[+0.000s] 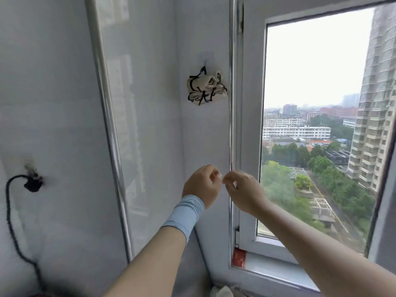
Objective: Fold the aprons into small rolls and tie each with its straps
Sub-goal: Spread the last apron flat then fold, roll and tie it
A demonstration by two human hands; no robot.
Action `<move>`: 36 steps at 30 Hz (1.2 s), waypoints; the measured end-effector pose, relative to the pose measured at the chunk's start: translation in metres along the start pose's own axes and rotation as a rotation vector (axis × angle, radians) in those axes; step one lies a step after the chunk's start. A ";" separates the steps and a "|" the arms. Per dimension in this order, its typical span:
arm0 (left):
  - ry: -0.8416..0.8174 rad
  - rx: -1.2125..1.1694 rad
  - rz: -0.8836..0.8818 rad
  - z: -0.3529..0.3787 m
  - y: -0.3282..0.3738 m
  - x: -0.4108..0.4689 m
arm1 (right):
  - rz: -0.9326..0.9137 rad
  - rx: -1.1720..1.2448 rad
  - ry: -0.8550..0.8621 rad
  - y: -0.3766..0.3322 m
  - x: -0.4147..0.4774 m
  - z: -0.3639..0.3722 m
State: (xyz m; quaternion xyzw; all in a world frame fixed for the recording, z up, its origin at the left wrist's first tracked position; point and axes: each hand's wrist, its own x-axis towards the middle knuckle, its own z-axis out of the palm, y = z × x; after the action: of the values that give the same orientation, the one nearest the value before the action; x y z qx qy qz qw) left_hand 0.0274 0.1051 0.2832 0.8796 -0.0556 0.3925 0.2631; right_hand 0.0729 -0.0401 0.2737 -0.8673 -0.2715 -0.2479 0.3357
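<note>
Nearest, two bare forearms raised toward the window (pixel 317 125). Far left of the window, black cable (pixel 8 211) plugged into the wall. Closer to the window, left hand (pixel 201 186) above a blue wrist sleeve (pixel 184 213), fingers curled in tight, holding nothing visible. Higher, just left of the window, rolled apron (pixel 206 87) tied with its black straps, hanging from a wall hook (pixel 206 58). Over the window's left post, right hand (pixel 244 189), fingers likewise curled and empty, tips almost touching the left's.

A black cable (pixel 7 211) runs from a wall plug (pixel 33 185) at left — a window (pixel 317 82), right, overlooks buildings (pixel 296 132).
</note>
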 end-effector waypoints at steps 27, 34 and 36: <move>-0.913 0.044 -0.555 0.202 -0.126 -0.360 | 0.401 -0.223 -1.201 0.184 -0.354 0.204; -0.986 0.060 -0.672 0.227 -0.118 -0.364 | 0.618 -0.354 -1.197 0.192 -0.344 0.152; -1.066 0.084 -0.650 0.232 -0.117 -0.366 | 0.496 -0.474 -0.905 0.195 -0.342 0.153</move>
State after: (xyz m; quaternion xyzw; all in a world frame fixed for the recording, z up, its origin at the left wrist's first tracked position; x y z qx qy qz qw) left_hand -0.0349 0.0478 -0.1570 0.9361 0.1067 -0.1984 0.2703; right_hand -0.0150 -0.1570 -0.1224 -0.9765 -0.1136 0.1805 0.0304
